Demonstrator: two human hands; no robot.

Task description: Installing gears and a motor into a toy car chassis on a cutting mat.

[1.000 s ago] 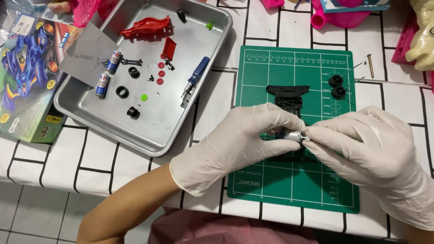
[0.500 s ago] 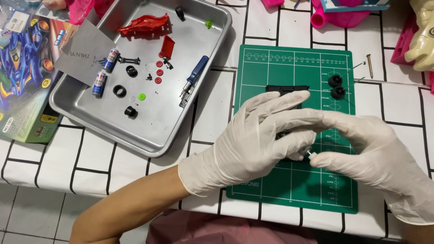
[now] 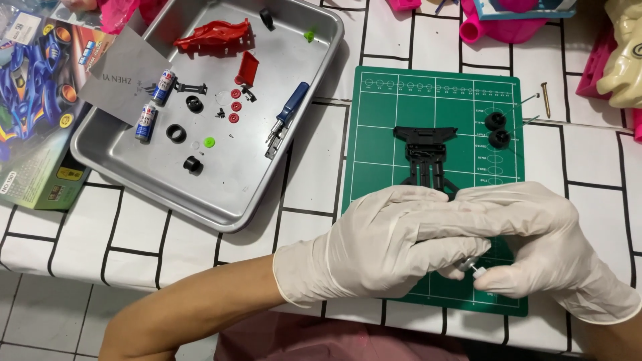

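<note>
Both of my hands wear white gloves and meet over the near part of a green cutting mat [image 3: 394, 107]. My left hand [image 3: 381, 247] and my right hand [image 3: 535, 247] together pinch a small silver motor [image 3: 468, 267] with a thin shaft; most of it is hidden by the fingers. A black toy car chassis [image 3: 426, 154] lies on the mat just beyond my hands. Two small black wheels [image 3: 497, 130] sit at the mat's right side.
A metal tray [image 3: 254, 194] at left holds a red car body [image 3: 212, 35], two batteries [image 3: 154, 103], a blue screwdriver [image 3: 287, 115], black tyres and small red and green parts. A colourful box [image 3: 33, 100] lies far left. Pink toys and a screw [image 3: 545, 99] sit behind the mat.
My hands have shifted toward me, off the black chassis, which is now uncovered. They stay closed together around the small motor.
</note>
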